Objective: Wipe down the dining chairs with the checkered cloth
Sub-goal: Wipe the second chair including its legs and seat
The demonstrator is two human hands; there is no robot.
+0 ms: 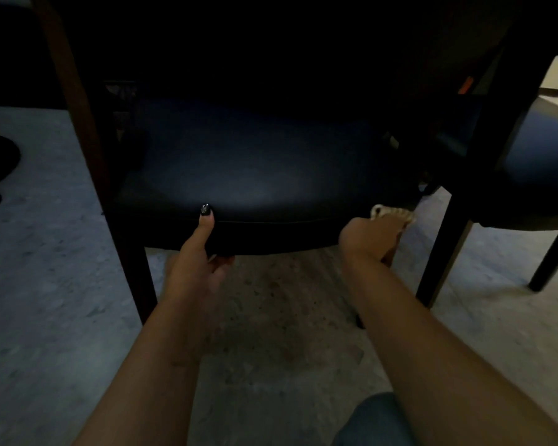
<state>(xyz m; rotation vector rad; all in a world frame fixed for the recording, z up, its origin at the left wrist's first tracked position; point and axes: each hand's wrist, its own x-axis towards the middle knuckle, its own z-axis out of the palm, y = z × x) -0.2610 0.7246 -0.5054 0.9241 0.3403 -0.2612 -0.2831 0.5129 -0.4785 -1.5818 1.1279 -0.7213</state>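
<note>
My left hand (197,262) grips the front edge of the dark chair (258,169), thumb on top, to keep it from sliding. My right hand (372,235) holds the cloth (392,212) bunched under its fingers at the seat's front corner. Past them is open floor (45,252) to move in.

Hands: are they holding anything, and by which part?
The left hand grips the chair seat at its front edge, thumb on top. The right hand holds the cloth bunched against the seat's front right corner.

Open floor (271,317) under seat (255,175); chair legs (136,268) flank gap; second chair (529,162) crowds right.
</note>
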